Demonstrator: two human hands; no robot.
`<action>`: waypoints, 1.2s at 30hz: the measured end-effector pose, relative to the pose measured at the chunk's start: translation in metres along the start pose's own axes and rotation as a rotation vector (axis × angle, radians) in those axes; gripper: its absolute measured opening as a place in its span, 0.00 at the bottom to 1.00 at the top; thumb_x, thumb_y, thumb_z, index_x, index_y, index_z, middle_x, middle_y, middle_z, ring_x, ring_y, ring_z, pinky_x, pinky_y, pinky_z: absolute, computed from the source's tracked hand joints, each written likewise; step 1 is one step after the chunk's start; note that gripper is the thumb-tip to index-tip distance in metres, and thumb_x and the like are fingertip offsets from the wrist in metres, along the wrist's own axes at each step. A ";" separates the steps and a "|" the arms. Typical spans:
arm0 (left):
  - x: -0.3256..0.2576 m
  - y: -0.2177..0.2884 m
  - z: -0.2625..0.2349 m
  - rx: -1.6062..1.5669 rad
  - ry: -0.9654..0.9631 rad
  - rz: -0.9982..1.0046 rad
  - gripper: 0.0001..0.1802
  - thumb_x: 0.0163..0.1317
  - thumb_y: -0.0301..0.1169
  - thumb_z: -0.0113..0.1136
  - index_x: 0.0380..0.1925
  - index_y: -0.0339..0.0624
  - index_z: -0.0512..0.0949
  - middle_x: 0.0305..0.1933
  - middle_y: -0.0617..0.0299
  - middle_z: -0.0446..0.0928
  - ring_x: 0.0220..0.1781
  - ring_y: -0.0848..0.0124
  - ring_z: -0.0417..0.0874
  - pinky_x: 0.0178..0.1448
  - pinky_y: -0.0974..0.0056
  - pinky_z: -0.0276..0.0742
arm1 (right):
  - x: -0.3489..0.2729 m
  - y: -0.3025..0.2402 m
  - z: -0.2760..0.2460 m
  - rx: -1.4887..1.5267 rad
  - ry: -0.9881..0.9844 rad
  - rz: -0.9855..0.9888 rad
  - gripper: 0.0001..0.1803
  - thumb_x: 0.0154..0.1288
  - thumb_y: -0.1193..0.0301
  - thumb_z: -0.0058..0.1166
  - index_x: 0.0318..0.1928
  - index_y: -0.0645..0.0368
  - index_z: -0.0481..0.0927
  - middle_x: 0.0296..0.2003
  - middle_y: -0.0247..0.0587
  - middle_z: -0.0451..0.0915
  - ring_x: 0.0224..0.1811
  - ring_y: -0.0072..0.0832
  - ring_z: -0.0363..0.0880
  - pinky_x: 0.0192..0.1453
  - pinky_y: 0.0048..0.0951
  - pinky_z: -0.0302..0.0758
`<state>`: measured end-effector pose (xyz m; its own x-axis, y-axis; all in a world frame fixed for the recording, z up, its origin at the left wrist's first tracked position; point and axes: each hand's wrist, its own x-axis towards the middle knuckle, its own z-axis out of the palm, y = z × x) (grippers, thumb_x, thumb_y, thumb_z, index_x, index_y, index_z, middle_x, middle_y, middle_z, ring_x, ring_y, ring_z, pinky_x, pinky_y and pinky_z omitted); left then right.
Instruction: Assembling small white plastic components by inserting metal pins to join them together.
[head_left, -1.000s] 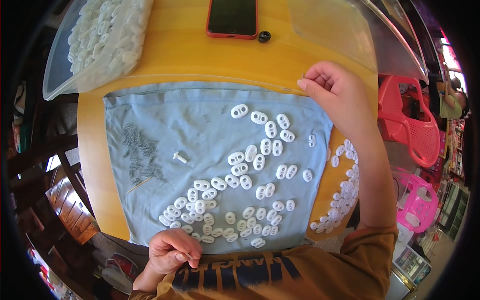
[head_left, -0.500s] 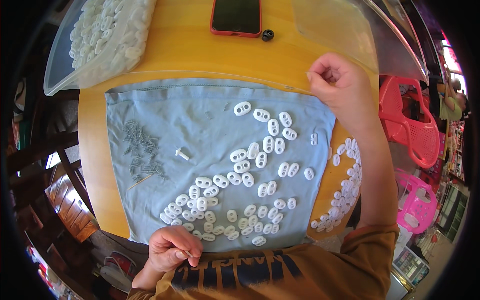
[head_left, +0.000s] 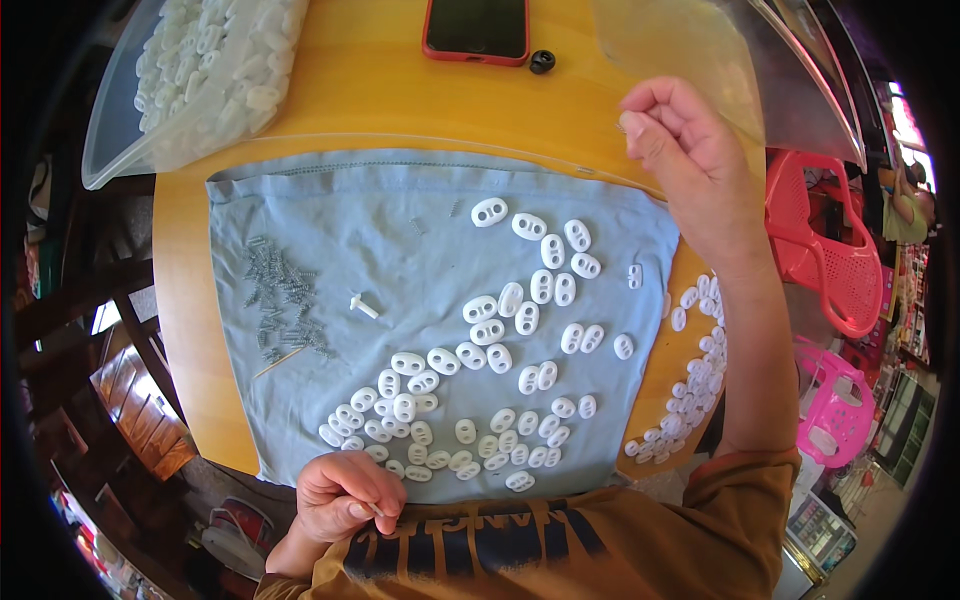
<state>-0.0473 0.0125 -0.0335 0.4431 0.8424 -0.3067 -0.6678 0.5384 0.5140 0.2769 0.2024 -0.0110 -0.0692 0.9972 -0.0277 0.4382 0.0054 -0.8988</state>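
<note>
Many white toggles [head_left: 500, 330] on cloth [head_left: 330, 210] between pinched left hand [head_left: 340, 495], raised pinched right hand [head_left: 690, 150].

I'm seeing two-holed pieces [head_left: 480, 370] lying on the cloth [head_left: 330, 200] between my hands; springs [head_left: 280, 295] lying left of them, the phone [head_left: 477, 28] lying beyond my right fingertips [head_left: 632, 125].
</note>
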 end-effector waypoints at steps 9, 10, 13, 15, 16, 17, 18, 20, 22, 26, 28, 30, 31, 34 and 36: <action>0.001 0.001 0.000 -0.017 -0.003 0.006 0.04 0.60 0.24 0.55 0.34 0.35 0.72 0.32 0.49 0.75 0.22 0.66 0.78 0.34 0.59 0.72 | -0.004 -0.017 0.001 -0.076 0.154 -0.175 0.09 0.64 0.74 0.47 0.45 0.61 0.71 0.25 0.27 0.69 0.27 0.13 0.65 0.33 0.15 0.64; 0.001 0.001 0.000 -0.016 -0.003 0.007 0.04 0.60 0.24 0.55 0.34 0.35 0.72 0.32 0.49 0.75 0.22 0.66 0.78 0.34 0.59 0.72 | -0.004 -0.016 0.001 -0.075 0.154 -0.176 0.09 0.64 0.74 0.47 0.45 0.61 0.71 0.25 0.27 0.69 0.27 0.13 0.65 0.33 0.15 0.64; 0.001 0.000 -0.001 -0.023 -0.001 0.009 0.04 0.60 0.24 0.55 0.34 0.36 0.72 0.32 0.49 0.75 0.22 0.67 0.78 0.34 0.60 0.72 | -0.007 -0.011 -0.002 -0.152 0.157 -0.262 0.11 0.63 0.74 0.49 0.46 0.61 0.72 0.26 0.30 0.72 0.29 0.14 0.69 0.34 0.17 0.67; 0.001 0.000 0.000 -0.027 0.000 0.012 0.04 0.60 0.25 0.55 0.34 0.36 0.72 0.32 0.49 0.75 0.22 0.67 0.78 0.34 0.60 0.72 | -0.009 -0.004 -0.004 -0.463 0.060 -0.339 0.13 0.62 0.75 0.51 0.48 0.61 0.72 0.28 0.33 0.76 0.30 0.18 0.73 0.37 0.19 0.70; 0.001 0.000 0.001 -0.025 -0.001 0.012 0.04 0.60 0.25 0.55 0.34 0.36 0.72 0.32 0.49 0.75 0.22 0.67 0.78 0.34 0.60 0.72 | -0.010 -0.003 -0.004 -0.462 0.061 -0.338 0.13 0.62 0.75 0.51 0.48 0.61 0.72 0.28 0.33 0.76 0.30 0.18 0.73 0.37 0.19 0.70; 0.001 0.000 0.001 -0.025 0.001 0.017 0.04 0.60 0.25 0.55 0.34 0.36 0.72 0.32 0.49 0.75 0.22 0.67 0.78 0.33 0.60 0.72 | -0.010 -0.002 -0.005 -0.445 0.130 -0.313 0.13 0.61 0.75 0.51 0.47 0.61 0.73 0.30 0.35 0.77 0.31 0.20 0.75 0.38 0.21 0.71; 0.002 -0.001 0.002 -0.024 0.003 0.022 0.05 0.60 0.25 0.55 0.34 0.36 0.72 0.32 0.49 0.75 0.22 0.67 0.77 0.33 0.60 0.72 | -0.011 -0.001 -0.006 -0.427 0.198 -0.286 0.13 0.61 0.75 0.52 0.47 0.61 0.73 0.32 0.37 0.78 0.32 0.23 0.76 0.40 0.22 0.72; 0.003 -0.001 0.002 -0.029 0.005 0.022 0.05 0.60 0.25 0.55 0.34 0.36 0.73 0.32 0.49 0.75 0.22 0.67 0.77 0.33 0.60 0.72 | -0.013 -0.001 -0.011 -0.368 0.197 -0.225 0.13 0.60 0.76 0.52 0.46 0.62 0.74 0.33 0.37 0.79 0.33 0.24 0.76 0.40 0.22 0.72; 0.003 -0.001 0.002 -0.034 0.007 0.021 0.05 0.59 0.25 0.55 0.34 0.36 0.73 0.32 0.49 0.75 0.22 0.67 0.77 0.32 0.60 0.72 | -0.014 0.002 -0.015 -0.310 0.197 -0.163 0.12 0.60 0.76 0.52 0.45 0.62 0.75 0.34 0.38 0.79 0.33 0.25 0.76 0.41 0.23 0.72; 0.002 -0.001 0.002 -0.040 0.009 0.023 0.05 0.59 0.25 0.56 0.34 0.36 0.73 0.31 0.49 0.75 0.22 0.67 0.77 0.31 0.60 0.72 | -0.016 0.012 -0.024 -0.509 0.127 -0.294 0.11 0.58 0.78 0.50 0.43 0.63 0.75 0.34 0.43 0.79 0.35 0.31 0.77 0.41 0.26 0.73; 0.002 -0.002 0.002 -0.038 0.011 0.026 0.05 0.59 0.25 0.56 0.34 0.36 0.73 0.31 0.50 0.75 0.22 0.67 0.77 0.30 0.60 0.71 | -0.018 0.011 -0.024 -0.612 0.106 -0.388 0.11 0.58 0.79 0.50 0.43 0.64 0.75 0.35 0.44 0.78 0.35 0.34 0.77 0.41 0.27 0.73; 0.003 -0.001 0.002 -0.044 0.018 0.021 0.06 0.59 0.26 0.56 0.34 0.36 0.73 0.31 0.50 0.75 0.21 0.67 0.77 0.30 0.60 0.71 | -0.021 0.003 -0.020 -0.625 0.001 -0.379 0.15 0.53 0.82 0.50 0.43 0.64 0.76 0.39 0.45 0.77 0.39 0.39 0.76 0.44 0.31 0.73; 0.003 -0.001 0.002 -0.043 0.020 0.021 0.06 0.59 0.26 0.56 0.34 0.36 0.73 0.31 0.50 0.75 0.21 0.67 0.77 0.30 0.60 0.71 | -0.020 0.002 -0.018 -0.623 0.001 -0.378 0.15 0.53 0.82 0.50 0.43 0.64 0.76 0.39 0.45 0.77 0.39 0.39 0.76 0.44 0.31 0.73; 0.003 0.000 0.002 -0.045 0.021 0.018 0.06 0.59 0.26 0.56 0.34 0.36 0.73 0.31 0.50 0.75 0.21 0.68 0.77 0.30 0.61 0.71 | -0.020 0.002 -0.013 -0.760 -0.075 -0.482 0.19 0.48 0.83 0.49 0.44 0.63 0.76 0.43 0.44 0.75 0.45 0.39 0.74 0.50 0.33 0.70; 0.003 0.000 0.002 -0.053 0.023 0.017 0.06 0.59 0.26 0.56 0.34 0.36 0.73 0.32 0.50 0.76 0.21 0.68 0.77 0.30 0.61 0.71 | -0.021 0.003 -0.011 -0.790 -0.087 -0.488 0.21 0.46 0.84 0.49 0.45 0.62 0.76 0.45 0.43 0.75 0.51 0.39 0.70 0.55 0.36 0.67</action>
<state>-0.0446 0.0149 -0.0334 0.4177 0.8516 -0.3168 -0.7061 0.5237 0.4766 0.2895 0.1820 -0.0089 -0.4589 0.8625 0.2132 0.8236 0.5030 -0.2622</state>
